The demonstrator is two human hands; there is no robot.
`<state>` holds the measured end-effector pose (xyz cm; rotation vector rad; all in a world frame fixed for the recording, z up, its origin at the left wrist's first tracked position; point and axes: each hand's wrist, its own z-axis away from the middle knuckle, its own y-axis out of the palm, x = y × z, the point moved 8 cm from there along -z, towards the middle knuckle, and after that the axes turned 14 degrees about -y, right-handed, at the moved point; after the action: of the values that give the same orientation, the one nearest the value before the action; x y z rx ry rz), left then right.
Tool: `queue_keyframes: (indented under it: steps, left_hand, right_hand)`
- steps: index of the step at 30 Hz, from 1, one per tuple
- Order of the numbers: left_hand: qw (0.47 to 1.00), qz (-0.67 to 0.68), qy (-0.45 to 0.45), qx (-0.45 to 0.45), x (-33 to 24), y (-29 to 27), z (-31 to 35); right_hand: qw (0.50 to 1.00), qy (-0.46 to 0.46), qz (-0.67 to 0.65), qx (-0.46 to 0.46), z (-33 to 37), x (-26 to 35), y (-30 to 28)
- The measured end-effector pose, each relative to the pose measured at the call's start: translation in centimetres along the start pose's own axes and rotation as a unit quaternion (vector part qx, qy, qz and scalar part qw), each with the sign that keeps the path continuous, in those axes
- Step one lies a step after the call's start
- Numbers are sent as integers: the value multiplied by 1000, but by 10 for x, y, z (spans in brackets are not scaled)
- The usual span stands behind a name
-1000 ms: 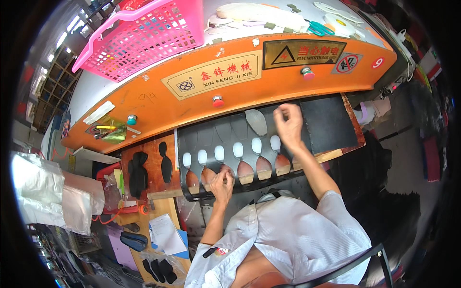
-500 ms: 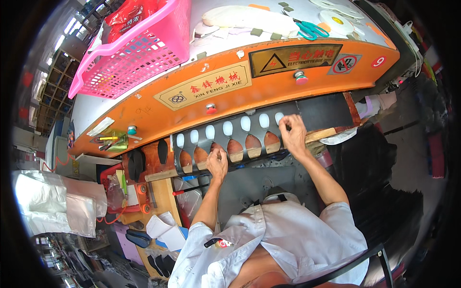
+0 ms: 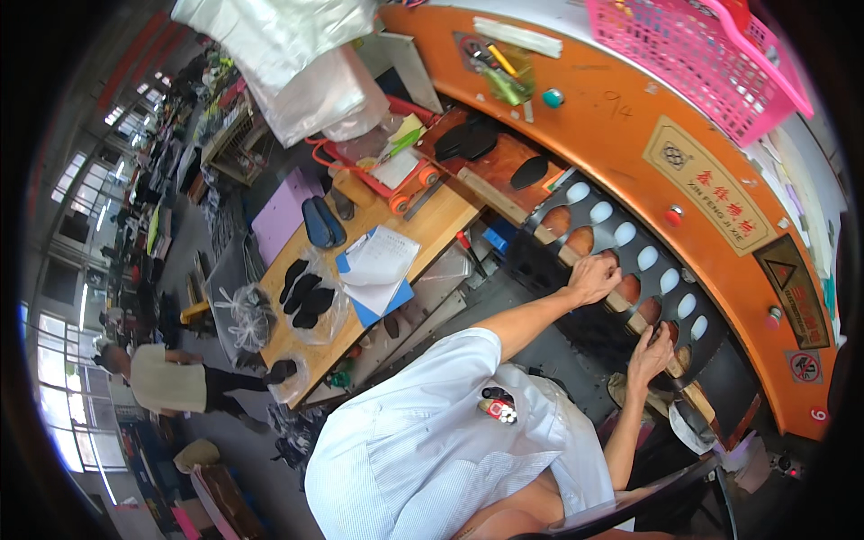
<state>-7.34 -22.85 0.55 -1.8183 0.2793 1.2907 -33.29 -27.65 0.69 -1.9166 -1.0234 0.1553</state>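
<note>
A long black sheet (image 3: 641, 236) lies along the front of the orange machine, with a row of pointed oval cut-outs through which reddish-brown board (image 3: 580, 240) shows. White oval pads (image 3: 647, 258) sit in a line on the sheet, one above each cut-out. My left hand (image 3: 596, 277) is over a cut-out near the middle of the row, fingers bent together; what they pinch, if anything, is hidden. Farther right, my right hand (image 3: 650, 354) rests its curled fingertips at another cut-out, below the pads. I cannot make out anything in those fingers.
Above the sheet curves the orange machine front (image 3: 594, 99) with push buttons, a pink basket (image 3: 693, 63) on top. On the left, a wooden bench (image 3: 441, 216) bears papers (image 3: 382, 265), bagged black pieces (image 3: 310, 297) and a red tray (image 3: 396, 180). A person (image 3: 166, 378) walks in the aisle.
My view has swung left, bringing the bench and aisle in. My right hand has left the white pad at the row's right end and come down to a cut-out; my left stays mid-row.
</note>
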Motion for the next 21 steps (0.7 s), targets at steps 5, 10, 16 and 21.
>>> queue_keyframes:
  steps: [5,10,16,21]
  left_hand:
    - [1000,-22,5,-10,29,-8,32]
    - [998,-35,35,46,43,-4,53]
    - [998,8,50,35,18,-2,34]
    - [984,-59,93,141,-36,89,-36]
  right_hand:
    - [994,73,-60,56,36,7,6]
    - [998,50,-27,40,37,28,-17]
    - [999,50,-14,-10,-26,-9,-24]
    - [991,81,-12,108,-85,-20,58]
